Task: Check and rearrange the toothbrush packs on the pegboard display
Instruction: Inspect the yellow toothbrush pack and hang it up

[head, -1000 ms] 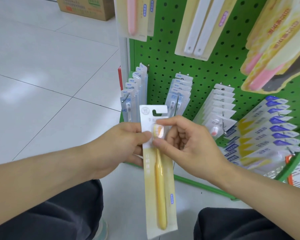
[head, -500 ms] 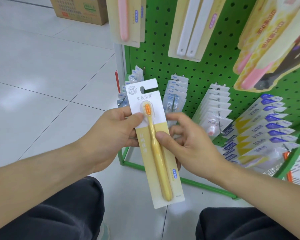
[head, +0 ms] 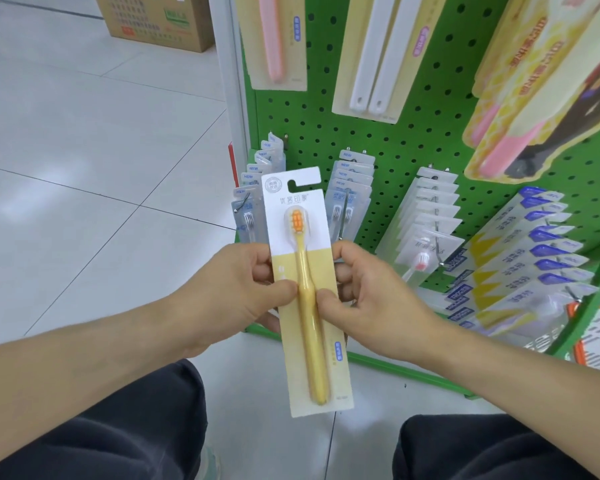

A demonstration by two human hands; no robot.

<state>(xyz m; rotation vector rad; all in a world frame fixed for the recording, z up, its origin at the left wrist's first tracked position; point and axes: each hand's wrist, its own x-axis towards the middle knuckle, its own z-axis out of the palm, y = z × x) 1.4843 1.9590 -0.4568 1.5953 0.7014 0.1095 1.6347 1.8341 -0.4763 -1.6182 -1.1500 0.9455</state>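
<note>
The long white-and-yellow card pack holding a yellow toothbrush with orange bristles (head: 305, 292) stands nearly upright in front of the person, face toward them. Its long axis runs from about 12 o'clock at the hook-slot end down to 6 o'clock, leaning a shade toward 5. Both hands take it at mid-length. The left hand (head: 236, 292) comes in from 9 o'clock, thumb on the front of the card beside the handle and the other fingers behind. The right hand (head: 368, 299) comes in from 3 o'clock in the same way, so each grip is a narrow pinch on a side edge of the card.

The hook slot sits above both grips, at 12 o'clock from them, free and pointing toward the green perforated metal pegboard (head: 406, 140). The pack is off the board, in front of the low row of small clear blister packs hanging on pegs (head: 352, 188).

By my reckoning the pack is being checked. Hanging it will mean lifting that top slot up and forward onto a free peg. The forearms reach in low from either side, wrists roughly level, neither clearly nearer the board.
</note>
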